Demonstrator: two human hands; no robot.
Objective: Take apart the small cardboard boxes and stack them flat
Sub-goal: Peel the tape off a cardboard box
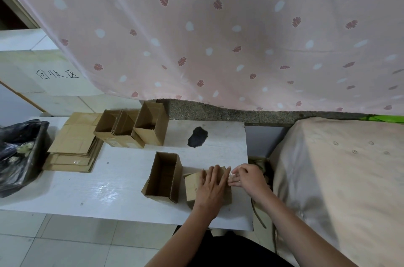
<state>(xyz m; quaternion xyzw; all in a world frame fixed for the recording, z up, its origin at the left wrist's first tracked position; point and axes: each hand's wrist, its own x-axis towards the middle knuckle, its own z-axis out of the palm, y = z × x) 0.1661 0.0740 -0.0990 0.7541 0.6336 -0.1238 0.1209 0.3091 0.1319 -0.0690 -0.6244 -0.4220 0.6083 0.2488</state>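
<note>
Pinning a small box (207,188) to the white board (109,188) with our flat, straight-fingered left hand (211,188), we pinch what looks like clear tape at its edge with our right hand (246,177), beside the open box (164,177).

The one camera sits on my head and looks forward and steeply down, so my forearms rise from the near edge toward the centre. It is a wide-angle view: straight lines bow toward the borders. The white table (109,190) fills the near middle, close below me, and the pink curtain (218,26) hangs across the far half. The tiled floor (54,242) shows near left. No second view overlaps this one.
</note>
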